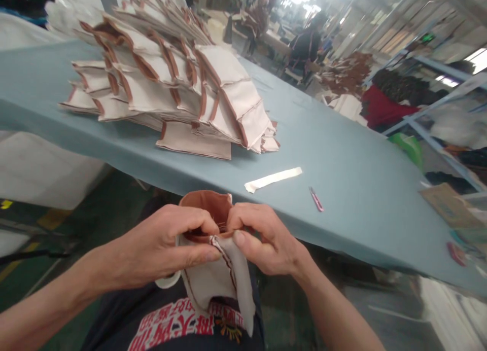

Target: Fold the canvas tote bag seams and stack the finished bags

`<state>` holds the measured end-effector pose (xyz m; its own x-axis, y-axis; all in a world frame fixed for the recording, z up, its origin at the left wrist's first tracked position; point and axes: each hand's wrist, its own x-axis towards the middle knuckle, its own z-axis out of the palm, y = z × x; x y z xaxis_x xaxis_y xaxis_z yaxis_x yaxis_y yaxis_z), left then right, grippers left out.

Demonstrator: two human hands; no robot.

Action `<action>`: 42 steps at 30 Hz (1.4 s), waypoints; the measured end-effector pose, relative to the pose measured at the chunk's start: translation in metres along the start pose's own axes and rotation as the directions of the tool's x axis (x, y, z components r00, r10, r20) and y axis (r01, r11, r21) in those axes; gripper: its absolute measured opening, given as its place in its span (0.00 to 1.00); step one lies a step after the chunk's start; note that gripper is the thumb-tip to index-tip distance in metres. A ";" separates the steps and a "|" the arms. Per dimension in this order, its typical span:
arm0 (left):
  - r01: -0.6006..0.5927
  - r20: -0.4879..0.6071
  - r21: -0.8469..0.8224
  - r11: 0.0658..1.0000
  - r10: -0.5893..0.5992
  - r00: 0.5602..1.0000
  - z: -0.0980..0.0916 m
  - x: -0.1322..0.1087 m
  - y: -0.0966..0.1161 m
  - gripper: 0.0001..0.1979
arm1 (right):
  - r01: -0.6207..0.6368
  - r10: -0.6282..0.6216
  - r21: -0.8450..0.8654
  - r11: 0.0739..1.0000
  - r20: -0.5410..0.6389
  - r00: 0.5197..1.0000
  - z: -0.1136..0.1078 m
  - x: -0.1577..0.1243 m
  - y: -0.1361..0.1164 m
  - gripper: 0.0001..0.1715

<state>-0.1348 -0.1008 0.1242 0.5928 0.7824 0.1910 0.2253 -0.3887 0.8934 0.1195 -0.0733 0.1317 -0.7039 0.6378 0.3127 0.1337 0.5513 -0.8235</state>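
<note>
A sewn fabric piece [207,275], off-white outside and rust-brown inside, hangs between my two hands in front of the table edge. Its top opening faces up, showing the brown lining. My left hand [167,244] pinches the rim near a seam, thumb outside and fingers inside. Just to the right, my right hand [266,237] pinches the same rim, its thumb pressed on the outer side. The lower end of the piece hangs over a dark printed cloth [190,320] at my lap. The fingertips inside the opening are partly hidden.
On the blue-grey table [342,188] lies a big stack of similar off-white pieces [163,87]. Nearer me are a pale strip [273,179] and a small pink-handled cutter [316,200]. Shelving [426,123] with cloth stands right; a person [306,44] sits at the back.
</note>
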 end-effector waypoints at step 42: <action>-0.239 0.012 0.620 0.747 0.296 0.955 -0.023 -0.007 0.020 0.17 | -0.261 0.252 0.062 0.963 0.121 0.960 0.013 0.021 -0.017 0.15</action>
<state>-0.1521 -0.1024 0.1498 0.6419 0.6263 0.4424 0.5059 -0.7794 0.3695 0.0929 -0.0759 0.1459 -0.7266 0.6861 0.0355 0.2688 0.3315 -0.9044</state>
